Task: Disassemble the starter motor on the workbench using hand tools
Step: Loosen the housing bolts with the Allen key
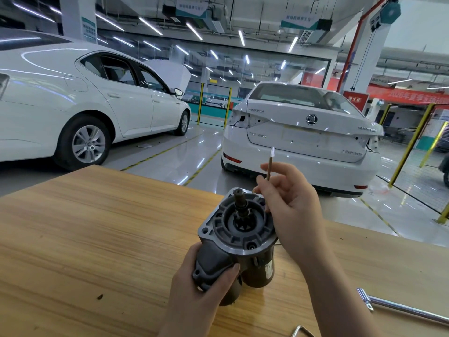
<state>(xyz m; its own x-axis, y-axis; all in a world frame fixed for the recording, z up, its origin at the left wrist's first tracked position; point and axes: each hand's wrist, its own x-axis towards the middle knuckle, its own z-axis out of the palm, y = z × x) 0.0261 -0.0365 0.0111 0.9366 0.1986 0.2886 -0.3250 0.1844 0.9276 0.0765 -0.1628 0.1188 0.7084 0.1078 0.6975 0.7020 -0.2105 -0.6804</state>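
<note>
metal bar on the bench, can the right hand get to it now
Probably, the path looks free, but the right hand pinches a thin rod and would have to drop it before gripping the metal bar.

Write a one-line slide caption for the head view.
At the workbench, the left hand grips the starter motor nose up; the right hand holds a thin rod.

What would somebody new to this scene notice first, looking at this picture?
Front and centre, the left hand grips the starter motor nose-up at the wooden workbench, while the right hand beside it pinches a thin rod pointing up. Behind the bench stand a white sedan, side-on at left, and a second white car, rear toward the camera at right.
</note>
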